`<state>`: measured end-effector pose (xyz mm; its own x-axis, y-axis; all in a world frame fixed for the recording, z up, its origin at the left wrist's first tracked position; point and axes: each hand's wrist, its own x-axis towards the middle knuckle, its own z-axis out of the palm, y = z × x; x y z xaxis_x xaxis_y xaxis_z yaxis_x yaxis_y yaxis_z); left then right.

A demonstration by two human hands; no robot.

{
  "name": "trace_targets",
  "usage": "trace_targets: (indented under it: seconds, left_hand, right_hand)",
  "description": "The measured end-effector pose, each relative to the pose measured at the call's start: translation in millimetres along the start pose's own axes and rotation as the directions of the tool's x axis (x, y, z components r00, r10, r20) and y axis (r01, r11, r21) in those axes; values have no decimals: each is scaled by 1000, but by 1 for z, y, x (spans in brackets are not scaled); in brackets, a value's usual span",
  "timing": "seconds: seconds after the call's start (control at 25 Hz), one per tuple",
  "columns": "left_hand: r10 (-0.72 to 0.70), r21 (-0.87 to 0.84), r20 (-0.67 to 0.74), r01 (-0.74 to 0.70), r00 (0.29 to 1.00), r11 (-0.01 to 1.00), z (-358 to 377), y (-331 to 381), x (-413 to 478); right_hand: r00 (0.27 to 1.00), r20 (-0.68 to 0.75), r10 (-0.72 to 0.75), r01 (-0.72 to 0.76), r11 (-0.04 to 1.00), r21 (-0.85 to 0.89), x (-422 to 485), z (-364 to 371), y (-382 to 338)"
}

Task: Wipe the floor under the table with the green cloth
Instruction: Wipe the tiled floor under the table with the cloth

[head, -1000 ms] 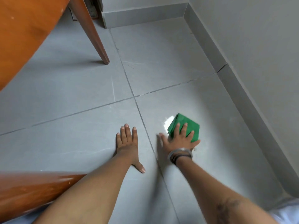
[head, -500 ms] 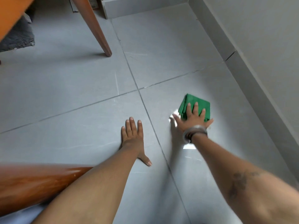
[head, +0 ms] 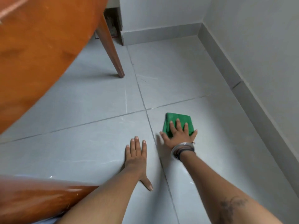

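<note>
Since half a second ago the right hand (head: 178, 136) and the green cloth (head: 178, 122) have slid nearer the grout crossing, and the view has tipped so that the counter (head: 37, 50) fills the upper left again. Floor (head: 80, 110): pale grey tiles, dark grout lines crossing just left of the cloth, a wet sheen near the right forearm. Wall (head: 258, 38): grey, with a skirting board (head: 242, 88) along the right side and the far end. Counter: orange-brown wood, rounded edge overhead, one tapered leg (head: 111, 50) standing on the floor well beyond both hands; a second wooden part (head: 35, 199) lies low at the lower left, against the left forearm. Left hand (head: 137, 157): flat on the floor, fingers together, thumb out, grip released, holding nothing. Right hand: palm down on the cloth, fingers spread, pressing it rather than clenching it; bangles (head: 183, 149) at the wrist. Green cloth: folded into a thick pad, flat on the tile just right of the grout crossing, out from under the counter, its near half covered by the right hand.
</note>
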<state>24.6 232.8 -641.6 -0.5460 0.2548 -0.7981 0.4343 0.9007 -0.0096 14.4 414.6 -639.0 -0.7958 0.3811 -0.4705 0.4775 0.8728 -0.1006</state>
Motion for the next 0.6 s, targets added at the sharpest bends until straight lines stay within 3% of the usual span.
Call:
trace_targets:
  seconds: [0.24,0.52,0.6]
  left_hand:
    - [-5,25,15,4,1000,1000,-5,0,-3]
    - [-30,27,-8,30,1000,999,4,0,6]
    - [-26,13,0,26,1000,1000,2,0,7]
  right_hand:
    - [991,-21,134,-135,989,-54,-14,8,29]
    - [996,-74,48,-54,995,-86,-108,69,13]
    - [999,13,47,-44,983,-179,-105,67,17]
